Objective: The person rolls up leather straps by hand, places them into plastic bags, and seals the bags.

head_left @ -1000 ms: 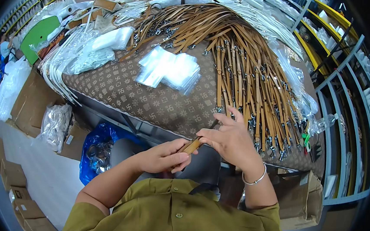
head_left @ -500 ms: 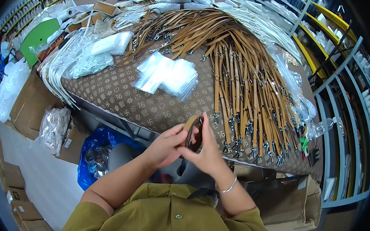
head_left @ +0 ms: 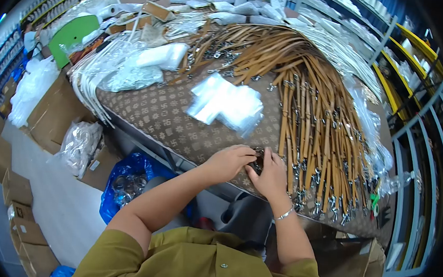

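Observation:
My left hand (head_left: 231,163) and my right hand (head_left: 270,178) are together at the front edge of the cloth-covered table (head_left: 152,125). Between their curled fingers is a coiled leather strap (head_left: 256,161), mostly hidden; a dark loop shows. Just right of my hands, many tan leather straps (head_left: 313,125) with metal snap hooks hang over the table in a thick bundle. Beyond my hands lies a loose pile of clear plastic bags (head_left: 227,103) on the patterned cloth.
White cords (head_left: 88,83) and plastic packets lie at the left. Wrapped rolls (head_left: 237,7) are heaped at the back. A blue bag (head_left: 119,182) of metal rings and cardboard boxes (head_left: 49,117) stand below left. Metal shelving (head_left: 417,169) rises at the right.
My hands have moved forward and right with the coiled strap, from above my lap to the table's edge. The strap is lower and more covered by my fingers. The view has shifted.

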Available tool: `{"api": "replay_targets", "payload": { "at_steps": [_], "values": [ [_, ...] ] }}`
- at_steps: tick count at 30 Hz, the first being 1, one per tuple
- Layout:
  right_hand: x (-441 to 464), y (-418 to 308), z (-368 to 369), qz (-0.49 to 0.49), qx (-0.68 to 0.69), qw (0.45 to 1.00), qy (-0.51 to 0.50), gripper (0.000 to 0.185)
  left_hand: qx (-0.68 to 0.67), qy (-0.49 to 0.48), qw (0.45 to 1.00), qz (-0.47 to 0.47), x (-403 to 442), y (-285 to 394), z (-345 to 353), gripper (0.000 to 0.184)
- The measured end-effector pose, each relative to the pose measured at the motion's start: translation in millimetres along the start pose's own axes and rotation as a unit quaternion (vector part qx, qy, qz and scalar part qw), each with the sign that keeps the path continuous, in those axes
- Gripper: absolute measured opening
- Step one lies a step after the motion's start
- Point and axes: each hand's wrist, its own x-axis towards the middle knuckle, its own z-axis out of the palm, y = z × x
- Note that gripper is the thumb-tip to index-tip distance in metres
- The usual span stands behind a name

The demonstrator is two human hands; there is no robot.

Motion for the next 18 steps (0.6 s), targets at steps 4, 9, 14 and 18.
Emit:
{"api": "replay_targets", "payload": {
  "at_steps": [4,9,14,18],
  "values": [
    [0,5,3,0.026,-0.042,0.997,0.052,0.069,0.114,0.103,0.983,-0.102,13,-20,-27,0.021],
    [-3,6,4,-0.008,-0.046,0.996,0.076,0.065,0.248,0.221,0.922,-0.200,25,-81,-60,0.015],
    [-3,8,6,-0.022,-0.052,0.993,0.105,0.064,0.229,0.198,0.924,-0.233,22,-93,-67,0.019],
    [-2,6,4,-0.011,-0.045,0.995,0.090,0.063,0.234,0.152,0.930,-0.239,11,-96,-68,0.023]
  ]
}}
